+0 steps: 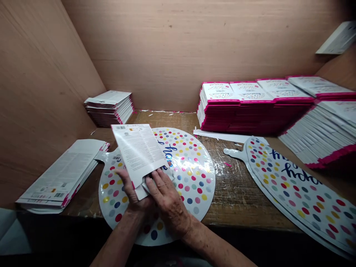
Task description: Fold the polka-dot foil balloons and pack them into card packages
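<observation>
My left hand (139, 204) grips the lower end of a white printed cardboard packet (139, 152), thumb along its left edge. The packet is tilted, its text side up and its open end towards me. At that opening, the fingers of my right hand (169, 200) are bent over a folded silvery foil piece (146, 186) that sticks partly out; the fingertips are hidden inside. Beneath both hands lies a flat round foil balloon (194, 178) with coloured dots and blue lettering, its tail pointing left.
Flat packets (63, 170) lie in a stack at the left, with another stack (108, 105) behind. Pink-edged packets (250, 107) stand in rows at the back right. More dotted balloons (300, 193) overlap at the right of the worn table (228, 185). Wooden panels (178, 48) enclose the back and sides.
</observation>
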The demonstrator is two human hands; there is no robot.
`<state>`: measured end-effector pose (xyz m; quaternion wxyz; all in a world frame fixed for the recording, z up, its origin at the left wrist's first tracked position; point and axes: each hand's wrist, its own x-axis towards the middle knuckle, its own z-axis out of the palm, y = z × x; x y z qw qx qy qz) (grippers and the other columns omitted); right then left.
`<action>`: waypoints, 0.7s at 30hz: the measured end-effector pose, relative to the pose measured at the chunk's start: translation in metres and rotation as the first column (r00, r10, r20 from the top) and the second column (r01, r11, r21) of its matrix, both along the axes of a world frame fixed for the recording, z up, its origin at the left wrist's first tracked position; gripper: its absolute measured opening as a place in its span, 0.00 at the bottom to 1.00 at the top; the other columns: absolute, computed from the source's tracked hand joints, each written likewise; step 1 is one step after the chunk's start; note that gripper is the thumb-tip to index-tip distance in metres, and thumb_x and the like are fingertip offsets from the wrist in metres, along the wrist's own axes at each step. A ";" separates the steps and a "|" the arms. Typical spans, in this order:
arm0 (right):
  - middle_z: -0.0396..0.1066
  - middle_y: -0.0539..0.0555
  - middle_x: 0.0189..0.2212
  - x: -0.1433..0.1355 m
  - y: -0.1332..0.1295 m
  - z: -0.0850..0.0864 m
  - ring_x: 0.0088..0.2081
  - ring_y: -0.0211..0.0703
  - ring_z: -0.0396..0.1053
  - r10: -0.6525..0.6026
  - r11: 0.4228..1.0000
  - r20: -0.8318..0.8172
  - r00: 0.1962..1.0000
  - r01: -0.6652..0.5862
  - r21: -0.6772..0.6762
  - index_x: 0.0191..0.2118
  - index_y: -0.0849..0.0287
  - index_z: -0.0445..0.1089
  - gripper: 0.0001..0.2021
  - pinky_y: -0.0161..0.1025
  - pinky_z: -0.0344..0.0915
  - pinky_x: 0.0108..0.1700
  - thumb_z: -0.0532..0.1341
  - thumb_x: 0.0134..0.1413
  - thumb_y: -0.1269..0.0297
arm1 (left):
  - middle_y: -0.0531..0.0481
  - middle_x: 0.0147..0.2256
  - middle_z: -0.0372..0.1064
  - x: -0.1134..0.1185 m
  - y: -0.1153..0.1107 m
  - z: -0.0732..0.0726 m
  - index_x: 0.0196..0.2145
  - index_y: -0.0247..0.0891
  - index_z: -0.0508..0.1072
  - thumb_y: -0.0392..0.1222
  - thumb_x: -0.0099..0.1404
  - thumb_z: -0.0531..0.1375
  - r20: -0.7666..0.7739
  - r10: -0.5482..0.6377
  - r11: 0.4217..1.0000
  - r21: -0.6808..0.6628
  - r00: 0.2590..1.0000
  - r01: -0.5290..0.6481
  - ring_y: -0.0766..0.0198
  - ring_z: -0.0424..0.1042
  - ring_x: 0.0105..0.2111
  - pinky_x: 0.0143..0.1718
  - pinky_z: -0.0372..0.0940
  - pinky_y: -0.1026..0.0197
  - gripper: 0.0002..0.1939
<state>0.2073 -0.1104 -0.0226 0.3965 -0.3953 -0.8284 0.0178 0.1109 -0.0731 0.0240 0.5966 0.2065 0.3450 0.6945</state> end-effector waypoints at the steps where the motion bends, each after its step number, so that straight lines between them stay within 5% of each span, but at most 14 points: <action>1: 0.54 0.67 0.66 -0.004 -0.001 0.000 0.70 0.55 0.40 0.029 0.999 -0.024 0.999 -0.030 -0.013 0.68 0.67 0.51 0.28 0.59 0.55 0.65 0.49 0.62 0.75 | 0.52 0.49 0.75 -0.003 0.002 0.002 0.53 0.46 0.73 0.73 0.61 0.48 0.046 0.046 0.999 -0.017 0.998 -0.045 0.55 0.72 0.51 0.53 0.67 0.60 0.36; 5: 0.51 0.68 0.67 -0.017 0.006 0.014 0.69 0.53 0.44 0.038 0.986 -0.099 0.994 -0.053 -0.161 0.68 0.70 0.47 0.30 0.54 0.55 0.66 0.47 0.61 0.74 | 0.53 0.53 0.74 -0.003 -0.002 0.010 0.60 0.46 0.67 0.62 0.67 0.51 0.167 0.078 0.993 -0.102 0.983 -0.062 0.60 0.70 0.55 0.59 0.61 0.64 0.30; 8: 0.65 0.64 0.59 -0.022 0.028 0.033 0.63 0.52 0.59 0.048 0.966 0.131 0.990 -0.013 -0.257 0.65 0.65 0.57 0.26 0.52 0.61 0.62 0.48 0.62 0.75 | 0.51 0.53 0.73 0.009 -0.012 0.010 0.62 0.46 0.64 0.66 0.66 0.49 0.197 -0.099 0.980 -0.151 0.975 0.130 0.54 0.70 0.56 0.58 0.63 0.58 0.34; 12: 0.75 0.56 0.48 -0.016 0.036 0.052 0.57 0.52 0.67 0.203 0.971 0.292 0.935 -0.154 -0.183 0.58 0.55 0.68 0.21 0.54 0.66 0.57 0.56 0.60 0.71 | 0.45 0.48 0.76 0.014 -0.016 0.007 0.59 0.43 0.68 0.73 0.59 0.50 0.253 -0.325 0.893 -0.235 0.911 0.384 0.47 0.73 0.51 0.52 0.69 0.51 0.41; 16: 0.70 0.70 0.52 0.009 -0.007 0.045 0.56 0.55 0.66 0.075 0.996 0.219 0.973 -0.063 -0.059 0.56 0.76 0.66 0.22 0.53 0.64 0.59 0.50 0.58 0.77 | 0.44 0.35 0.79 -0.016 -0.010 0.008 0.43 0.40 0.77 0.73 0.57 0.51 -0.065 -0.407 0.870 -0.333 0.911 0.364 0.52 0.77 0.36 0.38 0.72 0.55 0.36; 18: 0.67 0.74 0.55 0.026 -0.033 0.032 0.59 0.59 0.64 0.038 0.999 0.217 0.975 -0.043 0.020 0.57 0.80 0.64 0.23 0.56 0.66 0.57 0.49 0.56 0.80 | 0.46 0.23 0.74 -0.035 -0.007 0.014 0.29 0.37 0.76 0.72 0.56 0.55 -0.432 -0.569 0.799 -0.493 0.699 0.345 0.55 0.74 0.26 0.29 0.69 0.57 0.32; 19: 0.68 0.73 0.55 0.035 -0.043 0.025 0.59 0.60 0.64 0.033 0.998 0.217 0.976 -0.045 0.049 0.57 0.78 0.65 0.23 0.56 0.68 0.56 0.50 0.56 0.80 | 0.47 0.19 0.71 -0.042 -0.006 0.018 0.23 0.37 0.73 0.70 0.56 0.56 -0.623 -0.602 0.790 -0.553 0.499 0.263 0.57 0.72 0.22 0.26 0.67 0.57 0.30; 21: 0.72 0.68 0.52 0.050 -0.058 0.015 0.57 0.56 0.66 0.032 0.998 0.199 0.980 -0.042 0.049 0.54 0.73 0.68 0.19 0.53 0.70 0.55 0.51 0.58 0.79 | 0.49 0.18 0.69 -0.045 0.000 0.024 0.19 0.38 0.70 0.67 0.58 0.57 -0.886 -0.461 0.887 -0.459 0.052 0.046 0.56 0.71 0.22 0.27 0.66 0.56 0.28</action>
